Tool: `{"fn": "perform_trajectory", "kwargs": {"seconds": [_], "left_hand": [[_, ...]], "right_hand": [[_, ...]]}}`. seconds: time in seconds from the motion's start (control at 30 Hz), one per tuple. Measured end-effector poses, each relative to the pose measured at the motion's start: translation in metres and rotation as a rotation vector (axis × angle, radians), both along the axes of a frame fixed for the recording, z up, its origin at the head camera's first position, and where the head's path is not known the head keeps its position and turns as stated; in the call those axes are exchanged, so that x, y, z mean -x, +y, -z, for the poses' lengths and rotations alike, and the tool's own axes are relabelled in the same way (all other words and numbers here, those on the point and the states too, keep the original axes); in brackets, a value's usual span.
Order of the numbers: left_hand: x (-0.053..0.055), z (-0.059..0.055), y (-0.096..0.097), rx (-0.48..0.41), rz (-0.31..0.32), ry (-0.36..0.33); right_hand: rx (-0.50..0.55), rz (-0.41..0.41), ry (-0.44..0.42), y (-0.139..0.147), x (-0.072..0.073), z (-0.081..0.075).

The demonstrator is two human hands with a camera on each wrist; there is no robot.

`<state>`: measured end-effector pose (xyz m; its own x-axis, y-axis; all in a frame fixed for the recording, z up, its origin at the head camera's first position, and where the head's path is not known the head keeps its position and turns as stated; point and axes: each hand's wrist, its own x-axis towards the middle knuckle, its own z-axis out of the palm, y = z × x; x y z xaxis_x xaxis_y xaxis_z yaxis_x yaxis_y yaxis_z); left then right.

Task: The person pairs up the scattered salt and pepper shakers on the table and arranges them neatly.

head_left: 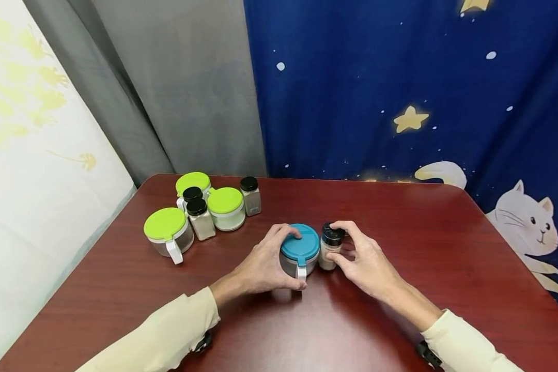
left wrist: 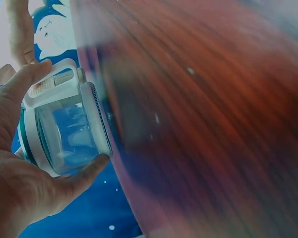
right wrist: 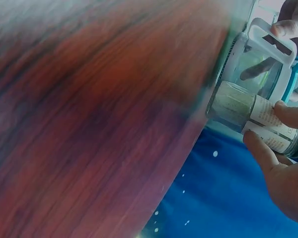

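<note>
A clear jar with a blue lid (head_left: 300, 242) and a white handle (left wrist: 54, 91) stands near the middle of the table. My left hand (head_left: 270, 260) grips it, fingers around its far left side and thumb at the handle. Just to its right is a seasoning shaker (head_left: 329, 254) with a black cap and a printed label (right wrist: 270, 124). My right hand (head_left: 365, 261) holds that shaker between thumb and fingers, at cap and side. Jar and shaker stand very close together; whether they touch I cannot tell.
On the left of the brown table (head_left: 423, 232), jars with green lids (head_left: 165, 223) cluster with several black-capped shakers (head_left: 202, 222). One black-capped shaker (head_left: 251, 197) stands at that group's right end. Curtains (head_left: 335, 93) hang behind the table's far edge.
</note>
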<state>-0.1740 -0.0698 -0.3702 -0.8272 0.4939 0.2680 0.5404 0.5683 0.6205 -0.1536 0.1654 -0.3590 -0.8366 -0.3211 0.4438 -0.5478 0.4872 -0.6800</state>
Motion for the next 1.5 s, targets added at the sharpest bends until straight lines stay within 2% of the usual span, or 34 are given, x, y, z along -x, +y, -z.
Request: {"fn": "perform_trajectory", "kwargs": {"seconds": [0.17,0.43,0.6,0.77,0.97,1.27,1.5], "left_hand": [[0.006,0.001,0.015,-0.003,0.011,-0.007],[0.025,-0.001,0.043,-0.011,0.056,0.009],[0.037,0.0,0.057,-0.028,0.09,0.025],[0.047,0.001,0.072,-0.034,0.115,0.042],[0.057,0.002,0.088,-0.032,0.104,0.059],[0.073,0.009,0.113,-0.005,0.079,0.013],[0.092,0.005,0.128,0.003,0.07,-0.005]], "right_hand": [[-0.003,0.027,0.01,0.013,0.001,0.0],[0.01,0.075,0.053,0.037,0.013,-0.002],[-0.021,0.142,0.065,0.051,0.022,-0.004],[-0.041,0.175,0.092,0.063,0.027,-0.009],[-0.044,0.198,0.088,0.075,0.032,-0.011],[-0.013,0.224,0.061,0.094,0.051,-0.001],[-0.007,0.297,0.044,0.103,0.062,0.003]]}}
